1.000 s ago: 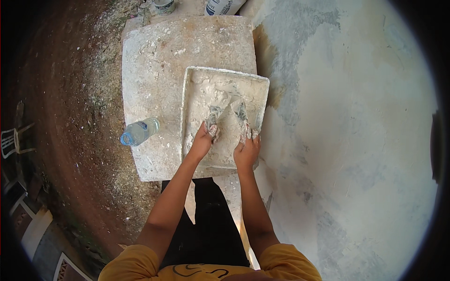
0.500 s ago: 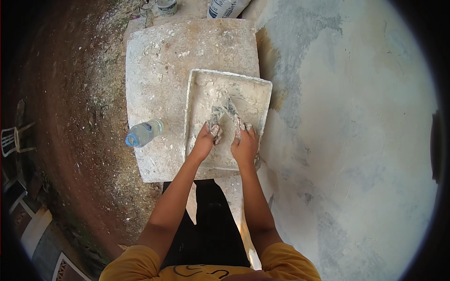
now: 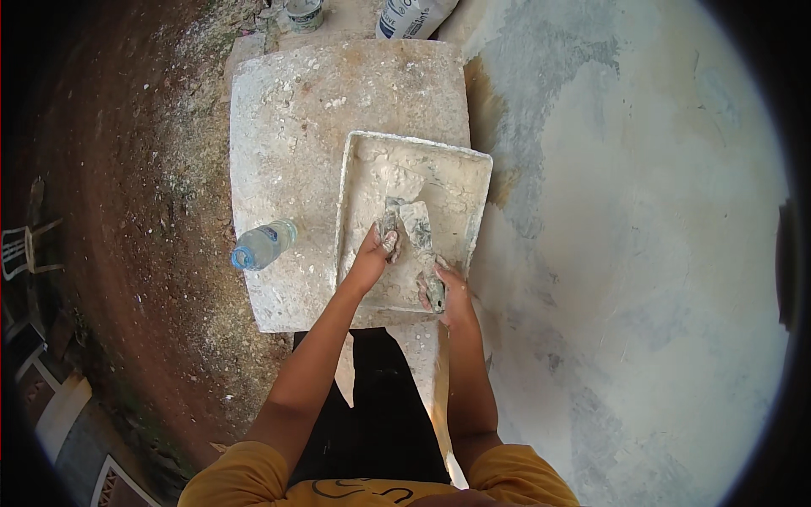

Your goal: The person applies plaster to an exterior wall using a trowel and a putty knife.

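A white plastic tray (image 3: 359, 152) coated and smeared with pale wet filler (image 3: 452, 194) rests on a crusted board (image 3: 279, 110). My left hand (image 3: 377, 252) is closed on a filler-covered putty knife (image 3: 393, 207) whose blade is in the tray's middle. My right hand (image 3: 448, 291) is closed round the handle of a second putty knife (image 3: 416, 224), its blade tilted up beside the first. Both tools and my fingers are caked with filler. A clear plastic bottle with a blue top (image 3: 263, 245) lies or stands left of the tray; I cannot tell which.
Behind the board sit a small tub (image 3: 304, 15) and a white printed sack (image 3: 414, 17). A plastered wall or surface (image 3: 642, 253) runs along the right. Rough dirt ground (image 3: 152, 253) is on the left, with a plastic chair (image 3: 25, 249) at the far edge.
My right hand has lowered toward the tray's near right corner and turned, so its knife handle now shows and the blade is drawn lower. My left hand stays nearly in place.
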The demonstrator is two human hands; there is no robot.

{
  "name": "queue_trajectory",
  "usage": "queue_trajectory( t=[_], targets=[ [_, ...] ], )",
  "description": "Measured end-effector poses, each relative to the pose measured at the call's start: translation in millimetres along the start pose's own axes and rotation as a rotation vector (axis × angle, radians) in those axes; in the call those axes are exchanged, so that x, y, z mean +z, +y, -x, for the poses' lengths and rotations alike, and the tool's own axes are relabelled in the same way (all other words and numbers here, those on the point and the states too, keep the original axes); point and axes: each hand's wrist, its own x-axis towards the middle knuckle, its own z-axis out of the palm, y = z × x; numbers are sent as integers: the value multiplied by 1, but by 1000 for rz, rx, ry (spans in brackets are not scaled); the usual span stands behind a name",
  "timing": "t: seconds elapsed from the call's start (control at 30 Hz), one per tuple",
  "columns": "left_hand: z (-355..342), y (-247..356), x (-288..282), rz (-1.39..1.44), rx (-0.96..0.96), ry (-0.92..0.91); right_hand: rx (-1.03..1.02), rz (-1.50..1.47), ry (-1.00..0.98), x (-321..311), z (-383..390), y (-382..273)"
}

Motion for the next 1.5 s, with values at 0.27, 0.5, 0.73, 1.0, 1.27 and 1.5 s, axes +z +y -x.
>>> queue_trajectory(
  t=[0.27, 0.5, 0.73, 1.0, 1.27, 1.5],
  targets=[
    [14, 11, 16, -198, 177, -93, -123, -74, -117, -2, -7, 0],
    [50, 42, 37, -413, 289, -254, -298, -116, -145, -5, 29, -17],
    [139, 112, 102, -333, 223, -354, -778, 171, 21, 15, 126, -64],
    [211, 189, 131, 2, -42, -416, -1567, 1371, 804, 55, 211, -82],
    [239, 227, 125, 159, -99, -450, -1405, 1157, 842, 60, 252, -63],
    [255, 221, 137, 302, 47, -568, -1016, 45, 322, 90, 305, -17]
  ],
)
